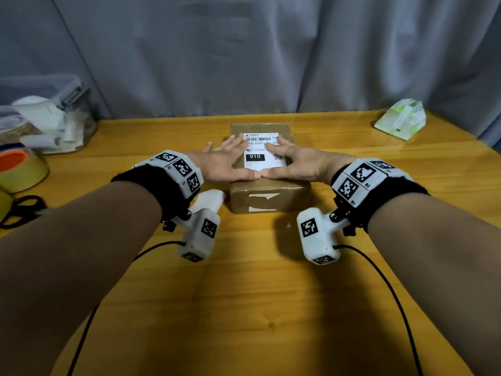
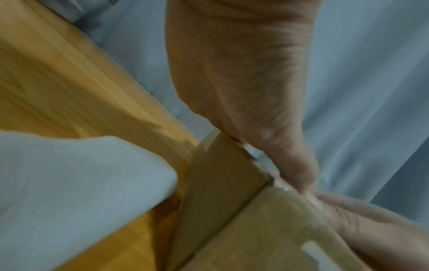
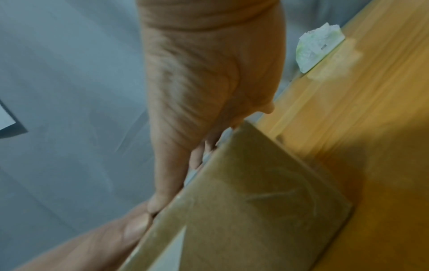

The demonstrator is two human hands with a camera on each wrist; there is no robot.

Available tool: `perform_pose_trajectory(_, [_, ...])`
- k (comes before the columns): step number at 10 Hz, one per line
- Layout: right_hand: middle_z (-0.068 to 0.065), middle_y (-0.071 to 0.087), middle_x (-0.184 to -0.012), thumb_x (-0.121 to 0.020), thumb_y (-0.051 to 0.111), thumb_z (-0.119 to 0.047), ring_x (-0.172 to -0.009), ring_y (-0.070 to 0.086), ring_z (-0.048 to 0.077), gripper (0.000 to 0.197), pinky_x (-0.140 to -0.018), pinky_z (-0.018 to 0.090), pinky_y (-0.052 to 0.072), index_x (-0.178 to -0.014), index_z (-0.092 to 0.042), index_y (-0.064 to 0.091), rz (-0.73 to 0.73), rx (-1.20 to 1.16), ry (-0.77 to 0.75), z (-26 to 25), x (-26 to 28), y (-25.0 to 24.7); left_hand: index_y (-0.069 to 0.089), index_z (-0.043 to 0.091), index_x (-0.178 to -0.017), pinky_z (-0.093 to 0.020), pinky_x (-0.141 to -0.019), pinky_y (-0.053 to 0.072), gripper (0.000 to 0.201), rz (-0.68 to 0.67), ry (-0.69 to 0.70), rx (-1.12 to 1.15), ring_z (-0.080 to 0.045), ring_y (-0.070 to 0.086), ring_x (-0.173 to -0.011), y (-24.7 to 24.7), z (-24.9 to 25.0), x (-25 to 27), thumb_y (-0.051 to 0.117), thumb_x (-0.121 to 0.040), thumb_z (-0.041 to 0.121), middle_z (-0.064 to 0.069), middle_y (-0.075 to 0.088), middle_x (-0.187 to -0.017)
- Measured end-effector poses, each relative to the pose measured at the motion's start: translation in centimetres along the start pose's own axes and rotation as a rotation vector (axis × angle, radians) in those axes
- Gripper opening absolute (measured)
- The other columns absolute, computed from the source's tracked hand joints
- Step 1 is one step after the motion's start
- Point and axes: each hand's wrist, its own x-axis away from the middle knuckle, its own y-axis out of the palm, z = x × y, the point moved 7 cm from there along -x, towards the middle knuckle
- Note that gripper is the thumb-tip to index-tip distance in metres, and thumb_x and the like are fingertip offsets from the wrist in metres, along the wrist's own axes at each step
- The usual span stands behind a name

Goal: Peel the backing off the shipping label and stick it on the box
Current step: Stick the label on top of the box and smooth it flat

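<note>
Two hands, left (image 1: 227, 161) and right (image 1: 294, 161), are pressing flat, fingers spread, on the shipping label (image 1: 262, 151) atop the cardboard box (image 1: 267, 196); uneven pressure risks trapped wrinkles.

On my wooden counter (image 1: 271, 280), far left, stands a clear plastic bin (image 1: 54, 115) of white scraps, with tape rolls (image 1: 21, 166) and black-handled scissors (image 1: 19, 210) nearer me. A crumpled green-and-white packet (image 1: 401, 118) sits far right before the grey curtain (image 1: 244, 50).
</note>
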Motion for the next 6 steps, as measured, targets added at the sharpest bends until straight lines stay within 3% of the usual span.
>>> perform_pose_trajectory(1, [-0.006,-0.001,-0.161,-0.093,0.043,-0.049,-0.148,0.003,0.018,0.059,-0.119,0.036,0.0,-0.146,-0.033,0.025,0.046,-0.001,-0.014,0.2,-0.4,0.0,-0.009,0.021,-0.15,-0.045,-0.12,-0.008,0.078,0.028,0.003,0.067,-0.012,-0.015,-0.147,0.1,-0.2,0.1,0.027,-0.092,0.059,0.005,-0.019,-0.159])
perform_pose_trajectory(2, [-0.008,0.0,-0.16,-0.092,0.043,-0.05,-0.148,0.004,0.02,0.056,-0.119,0.053,0.001,-0.144,-0.038,0.026,0.087,0.041,0.007,0.5,-0.7,0.3,-0.009,0.023,-0.15,-0.045,-0.119,-0.01,0.073,0.058,0.017,0.096,-0.012,-0.014,-0.147,0.6,-0.5,0.2,0.023,-0.094,0.057,0.006,-0.017,-0.159])
perform_pose_trajectory(3, [-0.007,-0.002,-0.161,-0.088,0.05,-0.053,-0.148,0.004,0.021,0.068,-0.119,0.039,0.004,-0.147,-0.034,0.021,0.054,0.076,0.029,0.2,-0.1,0.4,-0.01,0.023,-0.15,-0.046,-0.119,-0.008,0.075,0.087,0.002,0.059,-0.014,-0.012,-0.147,0.8,-0.5,0.4,0.022,-0.093,0.059,0.005,-0.017,-0.159])
perform_pose_trajectory(4, [-0.006,-0.005,-0.161,-0.086,0.048,-0.059,-0.148,0.002,0.023,0.075,-0.119,0.039,0.004,-0.148,-0.035,0.015,0.04,0.132,0.055,0.1,0.3,0.2,-0.008,0.023,-0.151,-0.048,-0.12,-0.005,0.074,0.098,-0.035,0.003,-0.017,-0.009,-0.148,0.5,-0.5,0.4,0.022,-0.093,0.058,0.003,-0.014,-0.16])
perform_pose_trajectory(5, [-0.009,-0.011,-0.16,-0.081,0.037,-0.073,-0.148,-0.004,0.028,0.08,-0.118,0.057,0.002,-0.147,-0.042,0.004,-0.001,0.209,0.107,0.2,0.9,1.1,-0.006,0.023,-0.151,-0.05,-0.119,-0.002,0.073,0.091,-0.061,-0.017,-0.02,-0.008,-0.148,0.4,-0.2,1.3,0.022,-0.093,0.058,0.001,-0.011,-0.161])
perform_pose_trajectory(6, [-0.01,-0.014,-0.159,-0.084,0.015,-0.073,-0.147,-0.008,0.029,0.072,-0.113,0.063,-0.006,-0.147,-0.042,-0.003,0.027,0.319,0.118,0.1,1.9,1.3,-0.003,0.026,-0.151,-0.051,-0.119,-0.002,0.071,0.116,-0.075,-0.045,-0.022,-0.007,-0.149,0.3,-0.2,2.4,0.021,-0.093,0.059,-0.001,-0.009,-0.161])
